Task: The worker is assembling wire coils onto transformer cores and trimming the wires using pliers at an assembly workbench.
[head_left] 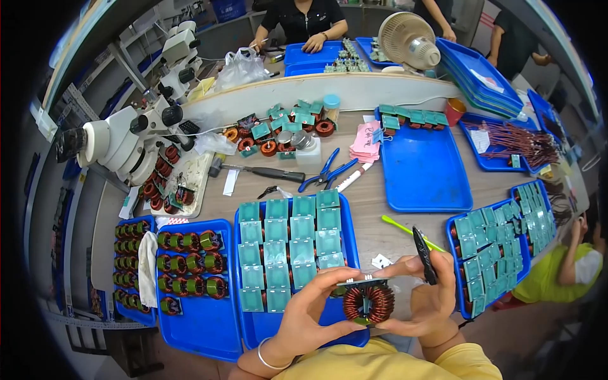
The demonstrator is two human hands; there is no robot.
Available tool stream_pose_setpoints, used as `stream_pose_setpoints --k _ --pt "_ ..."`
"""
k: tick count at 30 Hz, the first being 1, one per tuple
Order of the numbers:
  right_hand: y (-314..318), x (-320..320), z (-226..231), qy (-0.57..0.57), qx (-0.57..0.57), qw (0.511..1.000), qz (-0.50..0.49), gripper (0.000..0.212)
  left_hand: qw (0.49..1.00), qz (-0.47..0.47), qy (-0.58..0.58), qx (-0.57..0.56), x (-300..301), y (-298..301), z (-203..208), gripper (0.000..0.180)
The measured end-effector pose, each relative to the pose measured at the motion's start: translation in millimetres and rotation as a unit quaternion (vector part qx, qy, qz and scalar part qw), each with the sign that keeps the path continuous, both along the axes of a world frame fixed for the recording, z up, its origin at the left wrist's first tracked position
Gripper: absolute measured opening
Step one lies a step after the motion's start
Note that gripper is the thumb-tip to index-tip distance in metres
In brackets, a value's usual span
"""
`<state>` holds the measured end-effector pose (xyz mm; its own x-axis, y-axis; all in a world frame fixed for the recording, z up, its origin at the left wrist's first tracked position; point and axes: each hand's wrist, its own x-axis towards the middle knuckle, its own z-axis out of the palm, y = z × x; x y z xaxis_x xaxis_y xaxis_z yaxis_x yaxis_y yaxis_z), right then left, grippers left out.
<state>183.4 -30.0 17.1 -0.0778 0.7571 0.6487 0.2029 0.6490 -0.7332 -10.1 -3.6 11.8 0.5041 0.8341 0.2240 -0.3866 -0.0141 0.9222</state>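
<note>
Both my hands hold one copper-wound coil point(368, 301) with a green base plate, just above the near edge of the middle blue tray point(345, 218). My left hand point(310, 310) grips its left side with thumb and fingers. My right hand point(425, 297) pinches the right side and also holds black tweezers point(425, 254) pointing up between its fingers. The tray beneath holds rows of green-topped coils point(290, 250).
A blue tray point(196, 323) of bare copper coils lies at left, another blue tray point(418, 168) beyond, and a tray of green-topped parts point(500, 250) at right. Blue pliers point(326, 170), a hammer point(256, 171), a microscope point(120, 142) and a fan point(405, 41) stand farther back. Other people work across the divider.
</note>
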Motion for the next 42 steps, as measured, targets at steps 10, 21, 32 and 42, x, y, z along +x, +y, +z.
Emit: stream_pose_setpoints --k 10,21,32,42 --pt "-13.3 -2.9 22.3 -0.125 0.001 0.989 -0.077 0.108 0.991 -0.073 -0.064 -0.09 -1.7 -4.0 3.5 0.069" --pt "-0.6 -18.0 -16.1 0.199 -0.159 0.954 0.155 0.1 0.96 0.171 0.057 0.214 3.7 -8.7 3.5 0.085" --pt "-2.9 -25.9 -18.1 0.275 -0.182 0.922 0.204 0.104 0.959 0.173 0.097 0.203 -4.0 -11.9 5.4 0.083" --pt "-3.4 -14.8 -5.8 0.052 -0.04 0.997 0.033 0.113 0.937 0.149 0.227 0.218 -6.9 -5.0 24.6 0.065"
